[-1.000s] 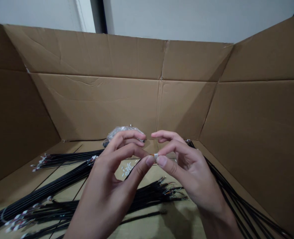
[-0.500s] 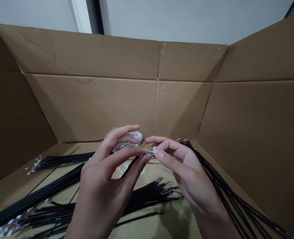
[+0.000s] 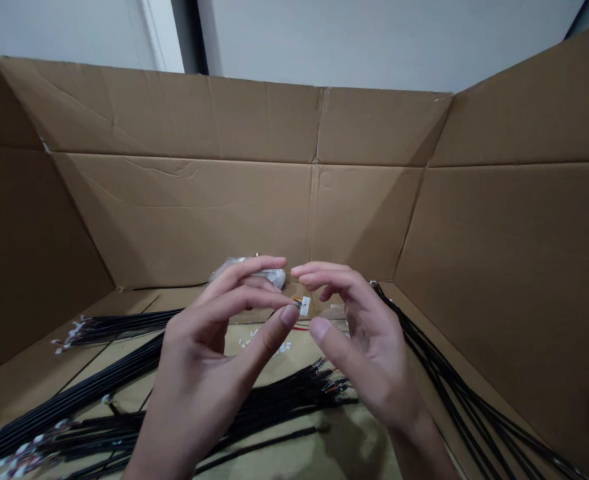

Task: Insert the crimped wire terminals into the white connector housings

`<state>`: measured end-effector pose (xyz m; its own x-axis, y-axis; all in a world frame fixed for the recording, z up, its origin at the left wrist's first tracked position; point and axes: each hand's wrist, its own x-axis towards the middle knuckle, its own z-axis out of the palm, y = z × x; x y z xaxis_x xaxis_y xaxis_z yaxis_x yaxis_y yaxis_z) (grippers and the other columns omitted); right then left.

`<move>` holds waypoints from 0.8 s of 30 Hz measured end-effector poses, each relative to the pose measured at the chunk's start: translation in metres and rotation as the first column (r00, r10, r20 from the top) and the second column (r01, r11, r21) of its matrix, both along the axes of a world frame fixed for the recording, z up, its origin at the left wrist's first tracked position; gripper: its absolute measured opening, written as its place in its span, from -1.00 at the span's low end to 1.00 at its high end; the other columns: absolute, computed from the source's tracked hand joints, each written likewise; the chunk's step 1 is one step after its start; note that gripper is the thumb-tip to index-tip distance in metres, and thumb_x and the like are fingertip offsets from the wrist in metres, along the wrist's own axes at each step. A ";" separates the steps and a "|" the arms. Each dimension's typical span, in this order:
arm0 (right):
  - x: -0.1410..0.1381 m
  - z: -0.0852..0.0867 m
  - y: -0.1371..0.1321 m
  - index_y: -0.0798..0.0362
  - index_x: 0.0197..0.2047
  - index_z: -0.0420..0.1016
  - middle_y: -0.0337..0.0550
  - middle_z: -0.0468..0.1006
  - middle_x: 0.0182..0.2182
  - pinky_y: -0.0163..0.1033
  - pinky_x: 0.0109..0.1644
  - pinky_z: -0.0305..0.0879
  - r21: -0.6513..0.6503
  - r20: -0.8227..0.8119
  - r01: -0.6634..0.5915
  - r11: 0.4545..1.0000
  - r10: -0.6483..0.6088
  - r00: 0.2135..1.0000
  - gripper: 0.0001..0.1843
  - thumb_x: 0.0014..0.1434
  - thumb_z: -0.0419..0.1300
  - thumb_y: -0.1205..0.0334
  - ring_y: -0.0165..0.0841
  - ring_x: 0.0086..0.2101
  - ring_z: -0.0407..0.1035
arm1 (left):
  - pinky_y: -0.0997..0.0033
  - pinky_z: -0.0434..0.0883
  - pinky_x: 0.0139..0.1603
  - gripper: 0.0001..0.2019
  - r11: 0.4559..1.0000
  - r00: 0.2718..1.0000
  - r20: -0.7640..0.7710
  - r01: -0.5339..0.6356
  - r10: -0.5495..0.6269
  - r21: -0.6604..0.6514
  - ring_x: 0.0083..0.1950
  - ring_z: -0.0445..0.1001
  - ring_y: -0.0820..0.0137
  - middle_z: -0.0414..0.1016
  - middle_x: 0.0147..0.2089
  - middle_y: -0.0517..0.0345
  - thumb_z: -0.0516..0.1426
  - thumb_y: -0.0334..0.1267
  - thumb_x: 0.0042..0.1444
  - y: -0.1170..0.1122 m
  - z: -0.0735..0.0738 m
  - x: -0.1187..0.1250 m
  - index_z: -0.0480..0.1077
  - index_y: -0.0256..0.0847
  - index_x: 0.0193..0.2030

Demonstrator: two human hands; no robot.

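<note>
While the left hand [image 3: 209, 373] is raised over the middle of the box [image 3: 199, 213], its thumb and forefinger are pinched shut on a small white connector [image 3: 305, 305]. The connector sits at those fingertips, above the box floor and in front of the box's back wall. Short coloured wires [image 3: 297, 299] run from it back under the forefinger. The remaining left fingers are extended above the pinch.

The right hand [image 3: 369, 353] is just beside the connector, on the side towards the box's right wall. Its fingers are curled but parted and grip nothing. Its thumb tip lies just below the connector, and a gap shows between them.

A clear bag [image 3: 276, 275] lies at the foot of the box's back wall, largely hidden by the left fingers. Loose white pieces [image 3: 247, 343] are scattered on the box floor beneath the hands. One black cable bundle [image 3: 294, 397] lies on the box floor under both hands. A second bundle [image 3: 454, 393] runs along the foot of the box's right wall. Further cables [image 3: 119, 325] lie towards the box's left wall, with white-tipped ends pointing at that wall.
</note>
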<state>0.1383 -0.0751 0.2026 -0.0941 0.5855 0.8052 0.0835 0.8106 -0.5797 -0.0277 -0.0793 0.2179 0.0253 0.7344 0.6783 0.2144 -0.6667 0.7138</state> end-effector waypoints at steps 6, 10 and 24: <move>0.006 -0.001 0.013 0.06 -0.09 0.58 -0.14 0.72 -0.10 -0.13 0.05 0.36 0.410 0.148 0.195 0.891 -0.276 0.950 -0.83 0.30 0.33 0.47 -0.31 -0.07 0.52 | 0.32 0.46 0.17 -0.88 0.985 0.992 0.067 0.118 -0.110 -0.129 0.18 0.61 0.20 0.69 0.01 0.21 0.35 -0.22 0.18 0.004 0.000 -0.004 0.67 0.04 -0.39; 0.011 0.000 0.013 0.07 -0.13 0.59 -0.17 0.77 -0.19 -0.10 -0.06 0.32 0.516 0.182 0.271 0.813 -0.413 0.892 -0.88 0.31 0.36 0.46 -0.30 -0.19 0.50 | 0.30 0.43 0.17 -0.90 0.982 0.989 0.063 0.141 -0.134 -0.123 0.20 0.60 0.19 0.69 0.04 0.24 0.35 -0.19 0.18 0.004 0.001 -0.005 0.68 0.08 -0.37; 0.006 -0.003 0.011 0.03 -0.23 0.59 -0.25 0.74 -0.31 -0.11 -0.13 0.23 0.404 0.120 0.231 0.885 -0.302 0.946 -0.85 0.28 0.37 0.48 -0.35 -0.32 0.45 | 0.41 0.46 0.02 -0.85 0.986 0.981 0.166 0.120 -0.100 -0.118 0.11 0.64 0.30 0.70 0.07 0.29 0.35 -0.24 0.17 -0.002 0.000 0.005 0.60 0.00 -0.43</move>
<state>0.1443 -0.0636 0.1997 -0.1369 0.2615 0.9554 0.3986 0.8975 -0.1885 -0.0224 -0.0817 0.2179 0.0098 0.8135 0.5815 0.0215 -0.5816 0.8132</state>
